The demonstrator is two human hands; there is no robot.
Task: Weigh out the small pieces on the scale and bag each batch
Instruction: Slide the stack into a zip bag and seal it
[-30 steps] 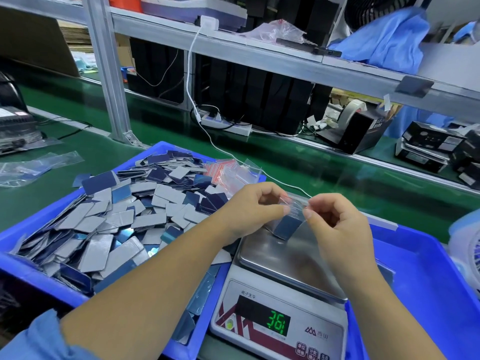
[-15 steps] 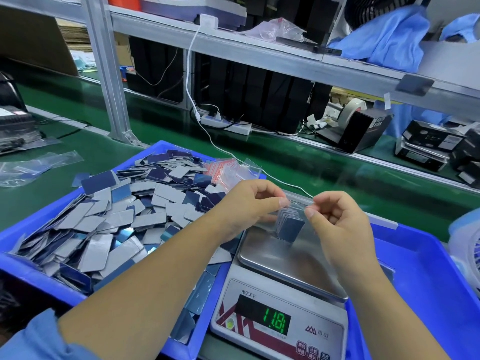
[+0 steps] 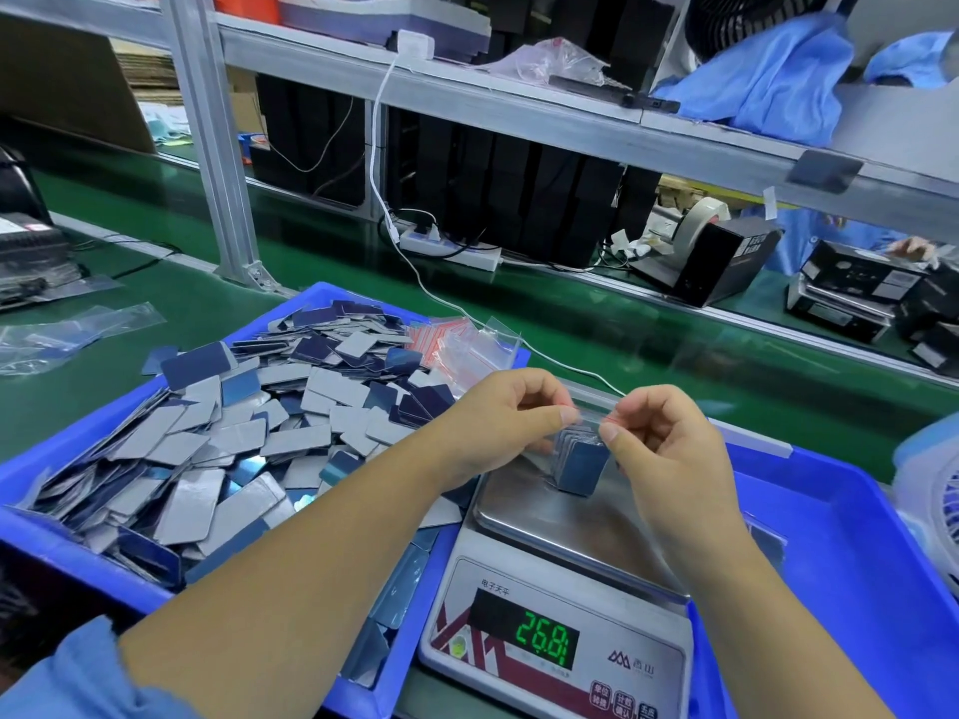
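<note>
A small clear zip bag (image 3: 578,461) holding a stack of blue-grey pieces stands on the steel pan (image 3: 560,526) of the digital scale (image 3: 638,661), whose green display reads 26.8. My left hand (image 3: 506,415) and my right hand (image 3: 659,438) each pinch one end of the bag's top edge, thumb against forefinger. To the left, a blue tray (image 3: 62,454) is heaped with several loose flat pieces (image 3: 233,438), grey on one face and dark blue on the other. A bundle of empty red-striped zip bags (image 3: 462,350) lies at that tray's far corner.
A second blue tray (image 3: 851,578) lies to the right of the scale. A white cable (image 3: 415,282) runs to a power strip (image 3: 451,249) on the green belt. A metal frame post (image 3: 213,147), a tape dispenser (image 3: 711,251), black boxes (image 3: 856,288) and loose clear bags (image 3: 67,329) stand farther off.
The bag of pieces has come down onto the scale pan, and both hands have shifted slightly lower with it. The display went from 36 to 11.8 to 26.8.
</note>
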